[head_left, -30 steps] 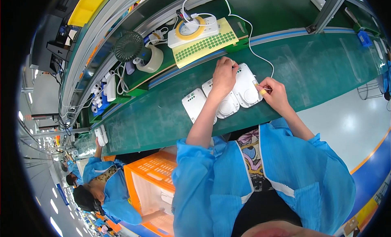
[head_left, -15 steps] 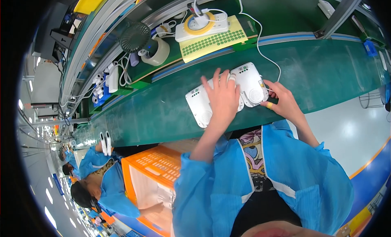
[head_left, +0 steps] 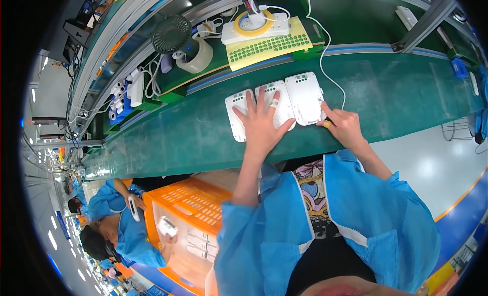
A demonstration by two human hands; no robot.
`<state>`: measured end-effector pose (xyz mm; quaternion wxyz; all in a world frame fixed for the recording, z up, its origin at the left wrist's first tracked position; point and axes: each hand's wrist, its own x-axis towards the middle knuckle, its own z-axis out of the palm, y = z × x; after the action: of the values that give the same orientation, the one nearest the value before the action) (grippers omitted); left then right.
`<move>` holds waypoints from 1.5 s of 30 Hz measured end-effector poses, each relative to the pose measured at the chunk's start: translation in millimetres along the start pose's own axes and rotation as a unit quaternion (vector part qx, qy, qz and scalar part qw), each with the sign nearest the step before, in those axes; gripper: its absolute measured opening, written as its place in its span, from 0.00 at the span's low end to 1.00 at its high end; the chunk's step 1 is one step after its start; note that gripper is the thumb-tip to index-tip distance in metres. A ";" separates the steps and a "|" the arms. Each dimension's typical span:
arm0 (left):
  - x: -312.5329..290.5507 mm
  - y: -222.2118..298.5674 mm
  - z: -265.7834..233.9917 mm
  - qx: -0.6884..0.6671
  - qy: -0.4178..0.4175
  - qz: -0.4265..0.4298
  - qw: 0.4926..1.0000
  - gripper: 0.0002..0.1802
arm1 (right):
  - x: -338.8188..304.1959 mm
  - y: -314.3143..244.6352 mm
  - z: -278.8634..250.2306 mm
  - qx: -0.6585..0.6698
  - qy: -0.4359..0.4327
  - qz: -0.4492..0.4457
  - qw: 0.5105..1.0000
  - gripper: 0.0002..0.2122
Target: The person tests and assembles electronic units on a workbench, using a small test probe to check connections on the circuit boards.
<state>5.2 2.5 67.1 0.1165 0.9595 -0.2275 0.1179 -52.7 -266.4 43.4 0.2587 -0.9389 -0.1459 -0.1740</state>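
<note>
Three white rounded-square plastic devices lie in a row on the green bench: a left device [head_left: 235, 112], a middle device [head_left: 287, 102] and a right device [head_left: 305, 94]. Each has small dark and green marks near its far edge. My left hand [head_left: 262, 120] rests with spread fingers across the left and middle ones, covering much of both. At the right device's side edge, my right hand [head_left: 345, 127] is closed, thumb and index finger beside the edge. A white cable [head_left: 336, 82] runs down into this hand, which hides its end.
Beyond the bench [head_left: 386, 97], a shelf holds a power strip [head_left: 277, 31] with a tape roll, a yellow sticker sheet [head_left: 269, 49] and a small fan [head_left: 173, 36]. At left, a co-worker [head_left: 119, 219] holds white items by an orange crate [head_left: 190, 202].
The devices have shifted left and away from me, now lying closer in line. My left hand has spread flatter over two of them. The co-worker's hand has lifted a white item over the crate.
</note>
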 end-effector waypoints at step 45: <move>-57.0 -50.9 28.0 0.090 0.135 -0.248 0.955 0.32 | 163.4 537.2 -120.2 -0.104 0.284 0.114 0.946 0.41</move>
<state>-15.9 62.3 16.1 0.0850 0.9675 0.0471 0.2336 259.2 -743.3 -27.8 0.2081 -0.8826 0.0608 -0.4172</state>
